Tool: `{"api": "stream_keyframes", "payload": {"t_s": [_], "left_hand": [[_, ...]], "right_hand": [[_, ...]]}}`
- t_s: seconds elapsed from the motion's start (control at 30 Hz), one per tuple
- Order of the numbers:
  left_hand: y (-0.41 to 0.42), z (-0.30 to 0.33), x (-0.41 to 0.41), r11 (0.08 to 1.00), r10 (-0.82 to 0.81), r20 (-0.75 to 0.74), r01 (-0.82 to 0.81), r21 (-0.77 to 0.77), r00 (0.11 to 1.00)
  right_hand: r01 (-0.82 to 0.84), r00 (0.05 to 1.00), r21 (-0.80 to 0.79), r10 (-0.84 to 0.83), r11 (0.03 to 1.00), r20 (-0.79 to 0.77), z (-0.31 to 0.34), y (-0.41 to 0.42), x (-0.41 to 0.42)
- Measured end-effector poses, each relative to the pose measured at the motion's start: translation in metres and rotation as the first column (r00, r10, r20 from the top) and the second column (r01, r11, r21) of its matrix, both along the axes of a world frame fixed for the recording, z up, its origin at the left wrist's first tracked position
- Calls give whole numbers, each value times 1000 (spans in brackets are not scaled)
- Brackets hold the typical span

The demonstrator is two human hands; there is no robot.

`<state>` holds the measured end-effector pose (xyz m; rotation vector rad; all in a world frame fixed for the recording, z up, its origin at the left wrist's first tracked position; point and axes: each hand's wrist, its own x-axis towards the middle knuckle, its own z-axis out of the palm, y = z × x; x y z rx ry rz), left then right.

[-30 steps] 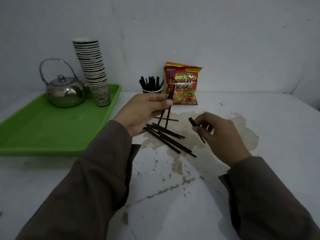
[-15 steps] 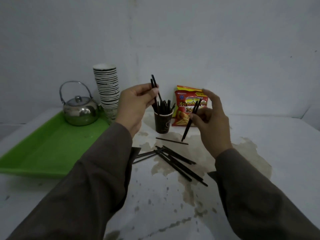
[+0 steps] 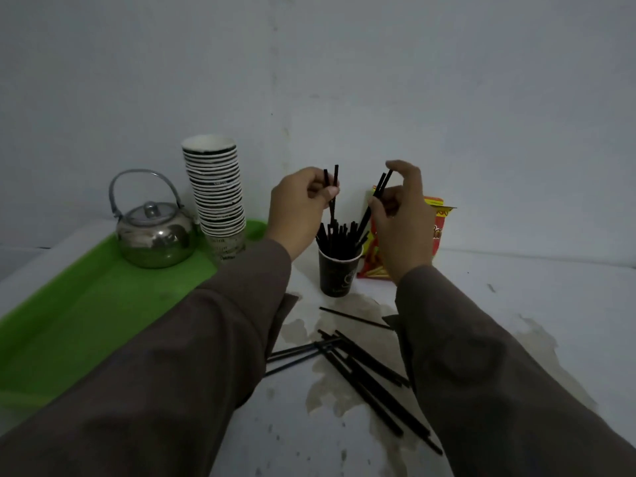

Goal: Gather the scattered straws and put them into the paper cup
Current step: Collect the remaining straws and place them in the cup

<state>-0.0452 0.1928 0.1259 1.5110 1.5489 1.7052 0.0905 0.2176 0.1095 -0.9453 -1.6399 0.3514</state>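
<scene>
Straws, thin and black, show in three groups, all placed here against the paper cup (image 3: pixel 336 274). One bunch (image 3: pixel 339 235) already stands inside that dark cup, fanned out above its rim. Directly above the cup, the left hand (image 3: pixel 298 211) pinches two straws (image 3: pixel 331 187) between thumb and fingertips, holding them nearly upright with their lower ends reaching down among the bunch. Just right of that, also over the cup, the right hand (image 3: pixel 401 218) grips a second pair of straws (image 3: pixel 377 197) with thumb and curled fingers, index finger lifted free; these lean, tops tilted away from the cup to the right and lower ends pointing into its mouth. In front of the cup, nearer the person, the scattered straws (image 3: pixel 364 373) lie in a loose crossing pile on the white table (image 3: pixel 533 304), over a brownish stain (image 3: pixel 344 397), with one single straw (image 3: pixel 354 318) lying apart between the pile and the cup. Both forearms wear dark brown sleeves (image 3: pixel 192 356) that flank the pile. Just behind and right of the cup, a red and yellow snack bag (image 3: pixel 437 228) stands against the wall, mostly hidden by the right hand. Left of the cup sits a green tray (image 3: pixel 86 304) that carries a tall stack of paper cups (image 3: pixel 216 197) at its near corner and, farther left, a shiny metal kettle (image 3: pixel 155 235) with its handle raised.
</scene>
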Motion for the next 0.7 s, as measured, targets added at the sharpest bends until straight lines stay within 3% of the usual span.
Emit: {"api": "stream_keyframes", "payload": {"t_s": [0.17,0.27,0.4,0.7], "left_hand": [[12,-15,0,993,-38,-114,25,-113,993],[12,-24,3,997,-25,-250,6,-80,968],[6,-34,2,1000,-18,-467,12,-15,884],[1,-41,-4,999,-41,-715,18,-40,698]], "right_hand": [[-17,996,-75,23,997,88,-22,10,-1],[-6,988,-94,20,996,150,-30,10,-2],[43,974,-82,-23,996,226,-38,9,0],[86,916,-20,-71,996,395,-46,3,-4]]}}
